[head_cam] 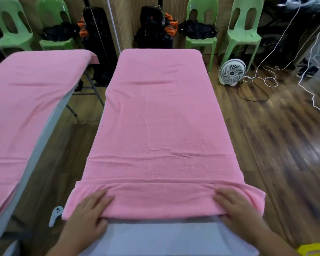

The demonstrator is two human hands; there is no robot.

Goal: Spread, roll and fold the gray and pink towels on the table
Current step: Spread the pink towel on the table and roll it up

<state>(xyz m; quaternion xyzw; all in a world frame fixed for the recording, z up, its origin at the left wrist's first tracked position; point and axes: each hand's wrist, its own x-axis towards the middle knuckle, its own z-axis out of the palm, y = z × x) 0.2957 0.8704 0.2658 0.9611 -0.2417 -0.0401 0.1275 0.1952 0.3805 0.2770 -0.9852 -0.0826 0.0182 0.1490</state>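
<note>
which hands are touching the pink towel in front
Touching, both. The head view shows the left hand and right hand gripping the folded near edge of the pink towel, fingers on top, thumbs underneath.

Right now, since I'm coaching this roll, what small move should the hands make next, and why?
Probably roll the near fold one more turn away. The left hand and right hand hold it toward either end, and most of the pink towel lies flat ahead.

i count two pink towels point(159, 117) point(26, 93), one on each of two tables point(155, 235) point(44, 137). four green chairs point(9, 24) point(53, 21) point(201, 21) point(246, 24) by the wall. one white fan point(232, 72), one white controller point(55, 215). two hands: left hand point(89, 211), right hand point(235, 207).
</note>
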